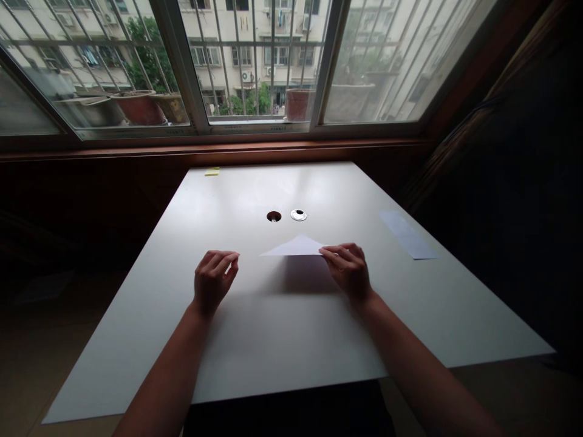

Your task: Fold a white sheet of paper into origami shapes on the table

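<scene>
Nearest are the person's bare forearms [168, 358], reaching in over the near edge of the white table [282, 346]. Between them, a piece of white paper [296, 246] with a triangular outline is held up off the surface, its shadow falling below. The right hand [348, 267] is clamped on its right-hand corner between thumb and fingers, probably so that most of the piece stays uncovered. The left hand [214, 279] is near the left tip but apart from it, fingers curled toward the thumb with nothing visible between; whether the tips meet, I cannot tell. Just beyond the paper are a round hole [274, 216], likely for cables, and a pale ring [298, 215] beside it. A flat sheet [407, 235] lies by the right edge, seemingly out of the hands' way, and a small yellow pad [212, 172] sits near the far left corner. Behind stands the window [200, 130], with bars [255, 44] outside, presumably for safety, and flowerpots [139, 109] on the ledge.
</scene>
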